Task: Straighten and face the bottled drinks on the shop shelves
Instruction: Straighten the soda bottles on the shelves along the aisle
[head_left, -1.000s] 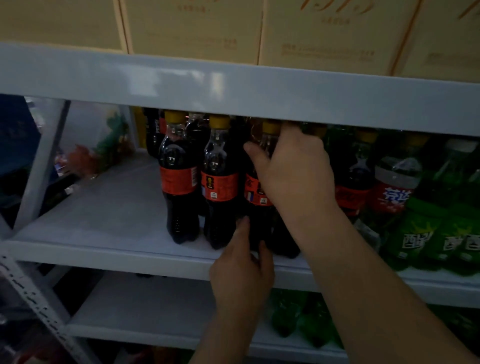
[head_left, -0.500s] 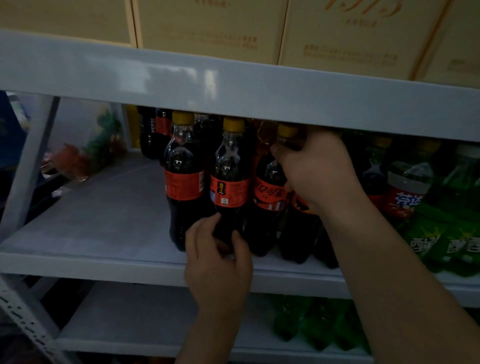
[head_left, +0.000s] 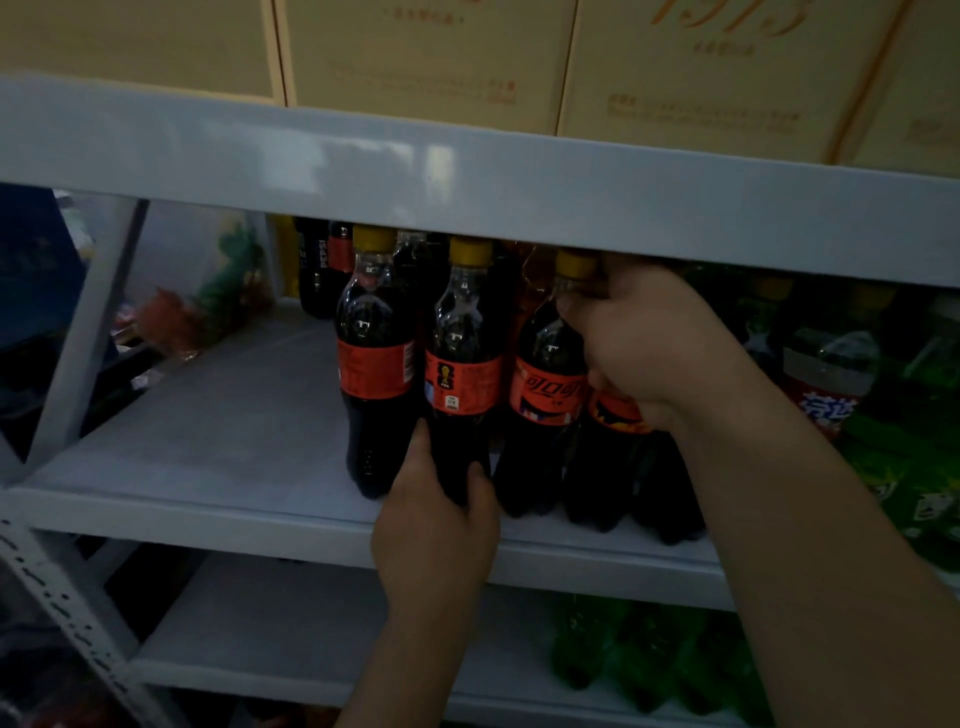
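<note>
Several dark cola bottles with yellow caps and red labels stand along the front of the middle shelf (head_left: 218, 499). My left hand (head_left: 436, 525) grips the base of the second cola bottle (head_left: 462, 374), whose label shows small print. My right hand (head_left: 649, 343) is wrapped around the upper part of a fourth cola bottle (head_left: 618, 415), mostly hidden behind it, and touches the neck of the third cola bottle (head_left: 545, 384), whose logo faces front. The leftmost cola bottle (head_left: 374, 358) stands untouched.
Green soda bottles (head_left: 924, 467) and a clear bottle with a red label (head_left: 826, 384) fill the shelf's right side. Pepsi bottles (head_left: 317, 270) stand at the back. Yellow cartons (head_left: 426, 52) sit on the shelf above, whose front edge hangs low. More green bottles (head_left: 649, 649) are below.
My left hand has closed more firmly round the second bottle's base. My right hand stays on the fourth bottle. The view has shifted slightly closer.
</note>
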